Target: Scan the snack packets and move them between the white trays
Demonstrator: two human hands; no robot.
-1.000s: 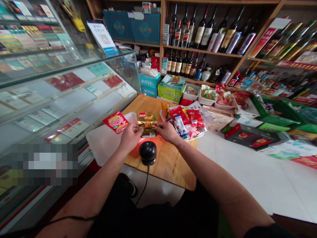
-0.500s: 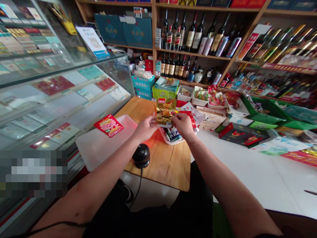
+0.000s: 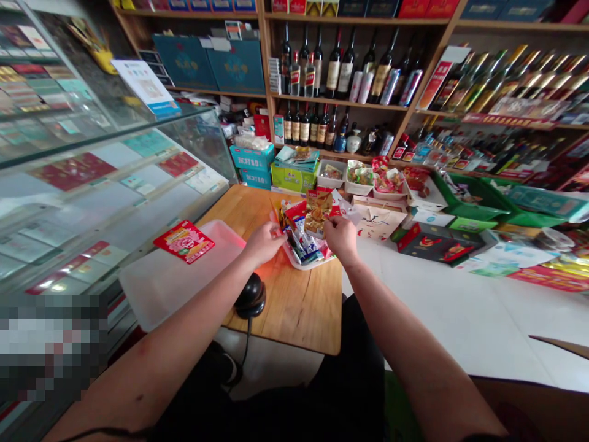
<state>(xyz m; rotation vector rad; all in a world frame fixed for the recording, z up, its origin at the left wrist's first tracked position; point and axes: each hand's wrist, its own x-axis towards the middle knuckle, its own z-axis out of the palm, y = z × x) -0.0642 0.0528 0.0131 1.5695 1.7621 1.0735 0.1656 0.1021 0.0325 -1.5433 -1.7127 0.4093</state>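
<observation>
My right hand (image 3: 341,238) pinches a golden snack packet (image 3: 317,212) and holds it above a white tray (image 3: 299,264) filled with several red and blue snack packets. My left hand (image 3: 264,242) hovers at the tray's left edge with its fingers curled, touching the packets there; whether it grips one is hidden. Below my left hand, a black dome-shaped barcode scanner (image 3: 249,298) stands on the wooden table (image 3: 299,307), casting a red glow on the wood.
A red packet (image 3: 184,240) lies on a white tray (image 3: 156,288) at the left, by a glass display counter (image 3: 105,166). Boxes and bins of snacks (image 3: 359,175) sit behind the table. Shelves of wine bottles (image 3: 335,67) line the back. A white counter (image 3: 460,307) extends right.
Both hands lifted the golden packet off the spot above the scanner and carried it forward. My left hand let go; the right now holds it alone over the tray.
</observation>
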